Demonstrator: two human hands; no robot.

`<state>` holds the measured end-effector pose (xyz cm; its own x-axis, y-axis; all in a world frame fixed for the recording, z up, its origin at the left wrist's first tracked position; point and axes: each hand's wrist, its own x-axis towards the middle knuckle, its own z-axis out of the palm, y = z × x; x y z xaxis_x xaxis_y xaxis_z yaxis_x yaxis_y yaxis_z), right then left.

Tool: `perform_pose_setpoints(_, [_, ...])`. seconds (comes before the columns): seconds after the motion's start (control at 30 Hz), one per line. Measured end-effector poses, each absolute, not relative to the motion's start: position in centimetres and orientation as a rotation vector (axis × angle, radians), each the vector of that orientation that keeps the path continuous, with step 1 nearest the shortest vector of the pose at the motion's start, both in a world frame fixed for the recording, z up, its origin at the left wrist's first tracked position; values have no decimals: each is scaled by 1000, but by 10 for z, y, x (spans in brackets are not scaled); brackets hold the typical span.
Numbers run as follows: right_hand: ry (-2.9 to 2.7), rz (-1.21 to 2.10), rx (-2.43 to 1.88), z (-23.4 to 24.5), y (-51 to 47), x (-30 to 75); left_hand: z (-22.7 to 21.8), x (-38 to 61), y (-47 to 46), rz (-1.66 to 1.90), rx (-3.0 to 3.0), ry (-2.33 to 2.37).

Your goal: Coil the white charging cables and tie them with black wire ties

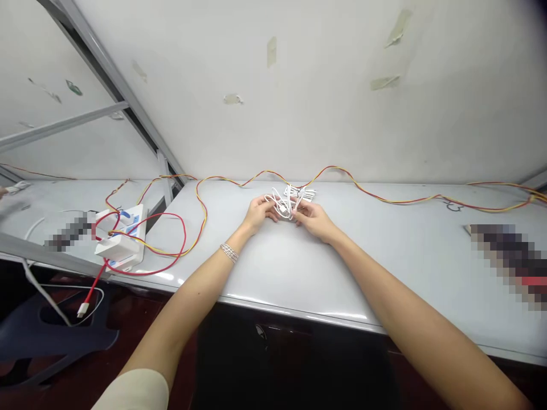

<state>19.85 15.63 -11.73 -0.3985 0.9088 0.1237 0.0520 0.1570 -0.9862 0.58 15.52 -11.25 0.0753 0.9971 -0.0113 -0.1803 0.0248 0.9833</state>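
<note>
Loops of a thin white cable (280,206) are spread between my two hands, just above the grey tabletop. My left hand (258,214) is closed on the left side of the loops, its fingers curled. At the right side, my right hand (314,219) pinches the same cable between thumb and fingers. A pale plug end shows among the loops. Right behind my hands lies a bundle of white cables (302,192) on the table, fastened with a dark tie. My fingers partly hide the cable.
A red and yellow twisted wire (384,201) runs along the table's back edge. To the left, a white power strip (137,228) holds a white adapter (117,248), with a red cable (184,230) looping nearby. A blurred flat object (508,256) lies far right. Another person's hand (3,192) shows far left.
</note>
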Motion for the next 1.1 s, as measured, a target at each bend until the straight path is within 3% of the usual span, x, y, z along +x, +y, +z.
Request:
perform_pose_setpoints(0.8, [-1544, 1367, -975, -109, 143, 198, -113, 0, 153, 1315, 1083, 1033])
perform_pose_setpoints(1.1, [-1618, 1366, -929, -110, 144, 201, -119, -5, 154, 1288, 1438, 1111])
